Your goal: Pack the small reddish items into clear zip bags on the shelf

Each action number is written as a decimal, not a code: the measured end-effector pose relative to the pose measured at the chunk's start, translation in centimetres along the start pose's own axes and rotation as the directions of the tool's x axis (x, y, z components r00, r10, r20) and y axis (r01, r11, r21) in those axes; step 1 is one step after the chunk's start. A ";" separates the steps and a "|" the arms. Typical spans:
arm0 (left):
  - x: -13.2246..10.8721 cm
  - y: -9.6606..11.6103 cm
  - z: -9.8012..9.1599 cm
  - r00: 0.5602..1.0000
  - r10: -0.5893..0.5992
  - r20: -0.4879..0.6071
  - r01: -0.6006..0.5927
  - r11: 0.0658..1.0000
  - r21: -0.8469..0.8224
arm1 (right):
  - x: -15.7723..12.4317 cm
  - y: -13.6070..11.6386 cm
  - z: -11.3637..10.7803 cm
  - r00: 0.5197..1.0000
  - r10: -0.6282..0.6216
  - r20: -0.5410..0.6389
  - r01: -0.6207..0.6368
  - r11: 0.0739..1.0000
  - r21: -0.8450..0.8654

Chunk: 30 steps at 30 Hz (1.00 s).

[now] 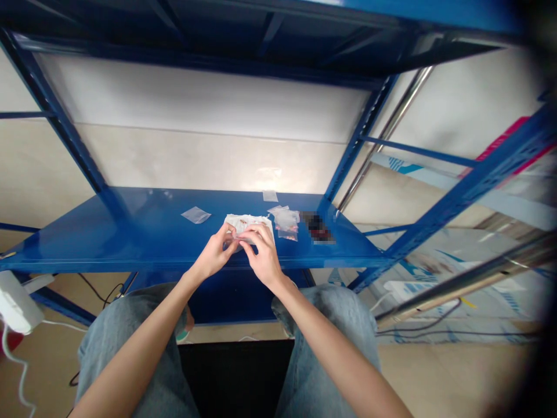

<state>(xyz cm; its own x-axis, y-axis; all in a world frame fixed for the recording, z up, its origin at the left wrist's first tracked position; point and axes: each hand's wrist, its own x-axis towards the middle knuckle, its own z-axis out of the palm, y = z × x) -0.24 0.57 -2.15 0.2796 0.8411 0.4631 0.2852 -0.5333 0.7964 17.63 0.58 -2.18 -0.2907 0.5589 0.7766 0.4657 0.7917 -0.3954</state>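
**Blue steel shelf (108,238): left hand (213,254) and right hand (261,255) on a white packet (249,222)**

From my remote seat, I see pale wall panels (195,151) behind the shelf, with a white power strip (15,302) at the lower left of the frame and denim-covered knees (130,331) below. The crumpled packet sits at the middle of the shelf's front edge, its long axis running roughly left to right across the frame. It lies directly ahead of the fingers, and neither hand is clearly nearer: it spans both, with its lower edge tucked against them.

The left fingertips (230,233) and right fingertips (255,233) are drawn close together in a pinch at that edge. The view is small here, so I can't be sure whether they are clamped on the packet or on something thin beside it.

To the right of the hands lies a stack of clear plastic bags (285,223), then a blurred dark object (317,227). A flat clear bag (195,215) lies at the left, and a small paper slip (270,195) lies further back.
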 end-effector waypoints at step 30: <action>-0.2 2.9 0.4 0.938 0.172 0.300 -0.343 0.584 0.736 | -0.5 -1.2 0.6 0.849 -0.129 0.513 0.181 0.982 -0.051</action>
<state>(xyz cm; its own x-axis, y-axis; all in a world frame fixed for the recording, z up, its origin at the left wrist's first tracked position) 0.88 -1.21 -0.08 0.5865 0.6701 0.4550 0.7455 -0.6662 0.0202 16.68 -0.55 -2.41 -0.7356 0.4986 0.4585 0.4479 0.8659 -0.2229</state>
